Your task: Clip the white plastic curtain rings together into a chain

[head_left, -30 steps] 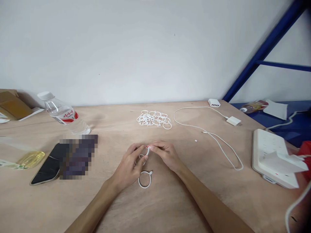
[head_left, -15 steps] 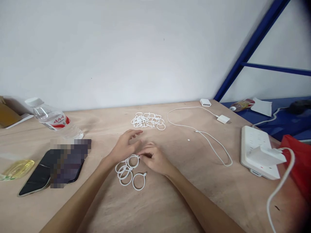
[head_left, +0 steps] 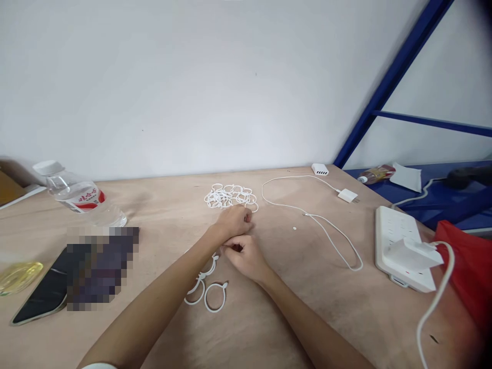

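A: Big wood table (head_left: 269, 328) w/ a plain white wall behind. Blue metal frame (head_left: 388, 82) on the right side.

B: What are the hands doing?

A: Left hand (head_left: 232, 221) is out far, at the near edge of the pile of white rings (head_left: 229, 197). Fingers curled down, touching the pile. Can't tell if a ring is pinched yet.

B: And the other?

A: Right hand (head_left: 243, 256) sits just behind the left one, fingers curled in, tips down by the linked rings (head_left: 205, 289). Those lie on the table near the wrists, partly under the left arm.

B: Any containers?

A: Clear water bottle (head_left: 75, 193) lying on its side at far left, white cap on. It looks mostly see-thru; can't tell how much water is inside. A clear yellow thing (head_left: 17, 277) at the left edge, too blurry to name.

B: Other stuff?

A: Dark phone (head_left: 42, 297) at left. White cable (head_left: 323, 225) w/ a small plug, a white power strip (head_left: 400, 246) and a red bag (head_left: 471, 271) at right.
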The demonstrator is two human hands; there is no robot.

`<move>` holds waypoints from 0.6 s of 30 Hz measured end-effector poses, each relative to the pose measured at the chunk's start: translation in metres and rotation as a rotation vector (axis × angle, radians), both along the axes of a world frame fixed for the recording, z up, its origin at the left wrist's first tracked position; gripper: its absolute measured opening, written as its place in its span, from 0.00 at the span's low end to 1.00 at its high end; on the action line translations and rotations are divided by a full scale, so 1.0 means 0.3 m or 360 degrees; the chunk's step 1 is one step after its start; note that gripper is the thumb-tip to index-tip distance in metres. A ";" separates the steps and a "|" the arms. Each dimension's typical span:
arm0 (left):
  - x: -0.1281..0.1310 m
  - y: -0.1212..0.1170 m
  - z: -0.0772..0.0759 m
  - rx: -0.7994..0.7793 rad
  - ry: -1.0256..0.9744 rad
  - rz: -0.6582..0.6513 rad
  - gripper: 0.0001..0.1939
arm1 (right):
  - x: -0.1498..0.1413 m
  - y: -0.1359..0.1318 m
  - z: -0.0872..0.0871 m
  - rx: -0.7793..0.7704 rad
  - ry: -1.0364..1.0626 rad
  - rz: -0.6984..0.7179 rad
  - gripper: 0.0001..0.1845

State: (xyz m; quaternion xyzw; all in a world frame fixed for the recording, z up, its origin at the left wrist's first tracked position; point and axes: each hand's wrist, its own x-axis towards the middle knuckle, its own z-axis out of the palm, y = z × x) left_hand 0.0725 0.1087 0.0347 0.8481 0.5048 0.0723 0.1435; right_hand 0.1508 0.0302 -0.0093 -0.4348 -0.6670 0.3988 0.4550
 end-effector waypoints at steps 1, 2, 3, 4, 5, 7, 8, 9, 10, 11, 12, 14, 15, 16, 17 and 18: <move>-0.002 -0.002 0.000 0.0006 0.0001 0.0017 0.12 | -0.001 -0.001 0.002 -0.0013 0.0002 0.0005 0.10; -0.002 -0.003 -0.001 0.0014 0.0001 0.0033 0.15 | -0.002 -0.001 0.004 -0.0021 0.0007 0.0001 0.10; 0.000 -0.001 -0.003 0.0019 0.0001 0.0045 0.18 | -0.002 -0.001 0.006 -0.0026 0.0013 -0.0010 0.10; 0.003 0.002 -0.005 0.0019 0.0001 0.0050 0.20 | -0.002 -0.001 0.007 -0.0028 0.0019 -0.0026 0.09; 0.008 0.006 -0.008 0.0015 0.0002 0.0050 0.21 | -0.001 0.000 0.007 -0.0027 0.0027 -0.0043 0.09; 0.017 0.014 -0.015 0.0004 -0.0001 0.0040 0.19 | 0.000 0.003 0.005 -0.0024 0.0038 -0.0062 0.09; 0.020 0.017 -0.017 0.0000 -0.0006 0.0036 0.17 | 0.000 0.003 0.003 -0.0025 0.0038 -0.0061 0.09; 0.021 0.017 -0.019 -0.0002 -0.0016 0.0032 0.14 | 0.000 0.003 0.002 -0.0031 0.0033 -0.0053 0.09; 0.020 0.016 -0.019 -0.0003 -0.0030 0.0029 0.12 | 0.001 0.002 0.001 -0.0041 0.0028 -0.0039 0.10; 0.016 0.012 -0.017 -0.0001 -0.0049 0.0029 0.10 | 0.001 0.000 0.001 -0.0058 0.0027 -0.0013 0.10; 0.008 0.006 -0.014 0.0006 -0.0074 0.0030 0.09 | 0.001 -0.003 0.003 -0.0078 0.0032 0.0024 0.10; -0.019 -0.015 -0.004 0.0038 -0.0145 0.0041 0.09 | 0.002 -0.009 0.011 -0.0125 0.0064 0.0097 0.09; -0.038 -0.029 0.002 0.0060 -0.0186 0.0053 0.10 | 0.003 -0.011 0.016 -0.0143 0.0094 0.0107 0.08; -0.061 -0.046 0.006 0.0082 -0.0220 0.0071 0.10 | 0.005 -0.012 0.022 -0.0152 0.0134 0.0094 0.07; -0.088 -0.067 0.008 0.0113 -0.0266 0.0099 0.10 | 0.008 -0.012 0.027 -0.0159 0.0185 0.0059 0.07; -0.117 -0.091 0.008 0.0157 -0.0336 0.0135 0.10 | 0.011 -0.009 0.031 -0.0170 0.0255 0.0006 0.07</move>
